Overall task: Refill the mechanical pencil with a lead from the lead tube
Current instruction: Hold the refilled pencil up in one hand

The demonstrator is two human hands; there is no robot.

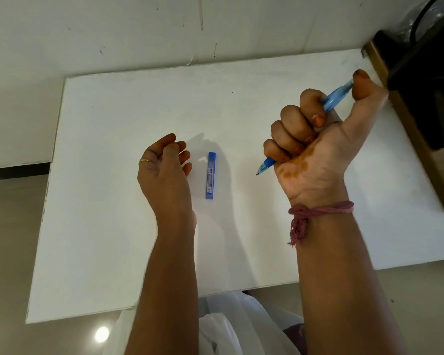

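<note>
The right hand (315,147) was raised above the white rectangular board (113,201) and closed into a fist around a translucent light-blue plastic mechanical pencil (333,98). All four fingers (290,119) were wrapped tight about the barrel, and the thumb (362,83) was pressed against the pencil's upper end. The pencil ran slantwise through the fist, its darker blue grip and pointed tip (260,171) sticking out below the little finger and aimed down and to the left, clear of the board. A frayed pink thread bracelet (318,210) was tied around the right wrist.

The slim blue rectangular plastic lead tube (210,175) lay flat on the board between the two hands, its long side pointing away from the person, with a printed label along its face. Nothing touched it.

The left hand (164,172) was just beside the tube, on its left, back of the hand upward. Its fingers (185,156) were loosely curled and half open, holding nothing, with the fingertips near the tube's upper end but apart from it. A thin gold ring (145,160) sat on one finger. Whether that hand touched the board could not be told.
</note>
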